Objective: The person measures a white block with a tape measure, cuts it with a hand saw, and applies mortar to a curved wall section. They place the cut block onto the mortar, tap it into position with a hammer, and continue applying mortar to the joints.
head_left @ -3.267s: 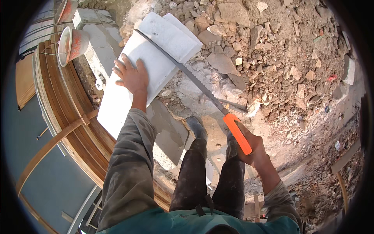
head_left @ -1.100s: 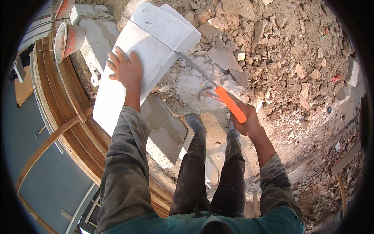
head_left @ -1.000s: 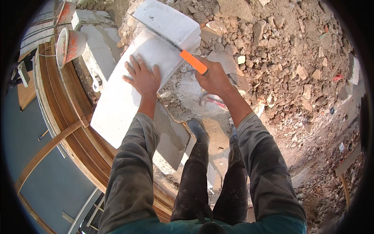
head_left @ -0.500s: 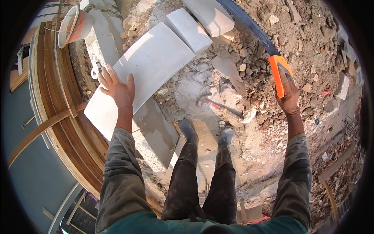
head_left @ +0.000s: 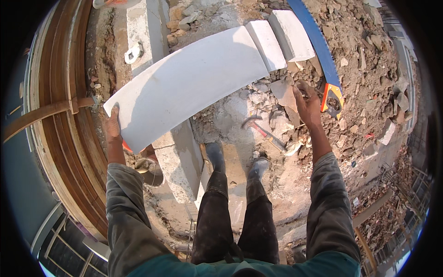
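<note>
Rubble-strewn ground | blue-bladed saw and hammer lying directly on it

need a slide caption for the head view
Left hand at one end of a long pale block; right hand empty beside a blue-bladed saw lying on rubble.

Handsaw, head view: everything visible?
The handsaw has a blue, metal-looking blade, toothed along its right edge, and an orange-and-yellow handle with an opening. It appears to rest on rubble, handle at the near end, far tip beyond the picture's top edge. The right grip is just left of the handle, apparently not holding it.
</note>
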The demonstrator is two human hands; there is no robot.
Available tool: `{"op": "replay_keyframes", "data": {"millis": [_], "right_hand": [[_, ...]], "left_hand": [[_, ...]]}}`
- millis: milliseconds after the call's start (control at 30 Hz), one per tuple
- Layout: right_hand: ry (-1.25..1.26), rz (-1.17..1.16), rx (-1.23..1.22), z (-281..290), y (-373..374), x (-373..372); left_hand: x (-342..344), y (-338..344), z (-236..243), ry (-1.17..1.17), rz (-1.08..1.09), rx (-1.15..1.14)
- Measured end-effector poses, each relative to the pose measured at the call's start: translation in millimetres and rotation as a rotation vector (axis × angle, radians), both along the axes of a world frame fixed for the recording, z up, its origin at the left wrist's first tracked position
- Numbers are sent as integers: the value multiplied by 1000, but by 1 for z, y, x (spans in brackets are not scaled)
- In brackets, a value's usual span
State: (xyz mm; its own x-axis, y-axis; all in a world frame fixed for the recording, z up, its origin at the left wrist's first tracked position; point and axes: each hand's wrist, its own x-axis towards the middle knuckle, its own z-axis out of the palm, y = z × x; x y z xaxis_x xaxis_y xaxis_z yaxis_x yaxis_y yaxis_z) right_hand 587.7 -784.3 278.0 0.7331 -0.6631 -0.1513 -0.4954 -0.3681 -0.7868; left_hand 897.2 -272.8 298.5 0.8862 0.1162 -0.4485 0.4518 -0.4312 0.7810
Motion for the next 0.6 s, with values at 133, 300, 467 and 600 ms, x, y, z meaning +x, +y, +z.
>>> {"op": "replay_keyframes", "data": {"millis": [133, 300, 467, 600], "right_hand": [[-253, 55, -102, -14, 49, 119], [-90, -207, -1, -4, 45, 185], [39, -371, -87, -51, 21, 112], [-220, -615, 317, -68, 31, 52]], "left_hand": [[-31, 20, 6, -222, -169, -15], [-97, -15, 50, -421, -199, -83], [-152, 0, 65, -434, -495, -73], [-191, 24, 47, -545, -764, 177]]}}
